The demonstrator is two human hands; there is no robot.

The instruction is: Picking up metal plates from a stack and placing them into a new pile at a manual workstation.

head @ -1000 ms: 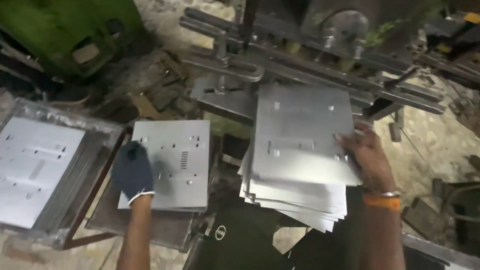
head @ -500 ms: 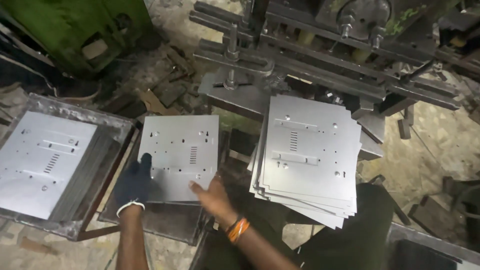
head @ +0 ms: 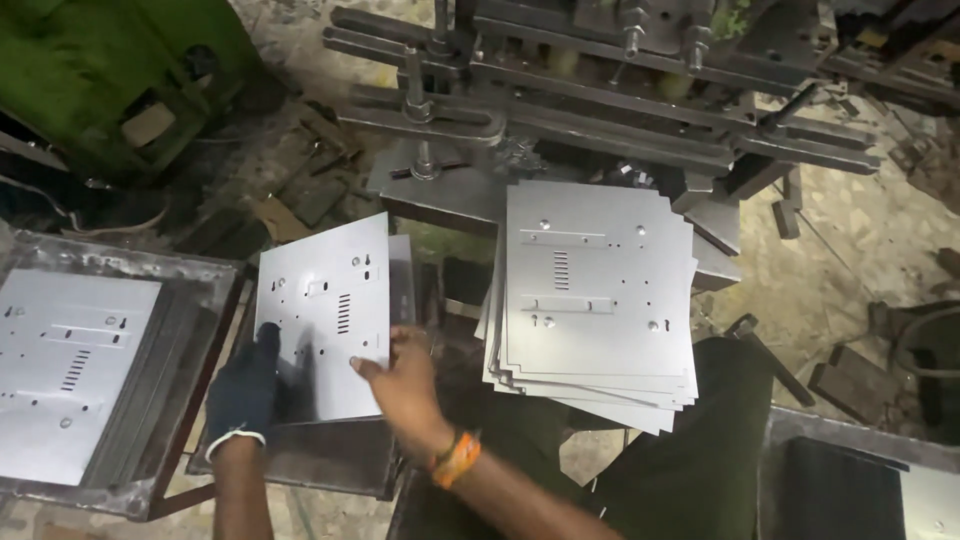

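Observation:
A punched grey metal sheet (head: 325,300) with slots and holes is tilted up off a small stack on a low stand. My left hand (head: 245,385), in a dark glove, grips its lower left edge. My bare right hand (head: 405,385), with an orange band on the wrist, holds its lower right edge. A thick, fanned stack of similar sheets (head: 595,295) lies to the right, resting on my lap below the press.
A metal tray (head: 185,300) at the left holds another stack of punched sheets (head: 65,365). A dark press machine (head: 600,110) with bars and bolts spans the top. A green machine (head: 90,70) stands top left. Scrap litters the floor.
My right hand has left the right stack and come across to the middle sheet. Both hands now hold that sheet, and it has lifted and tilted off its stack.

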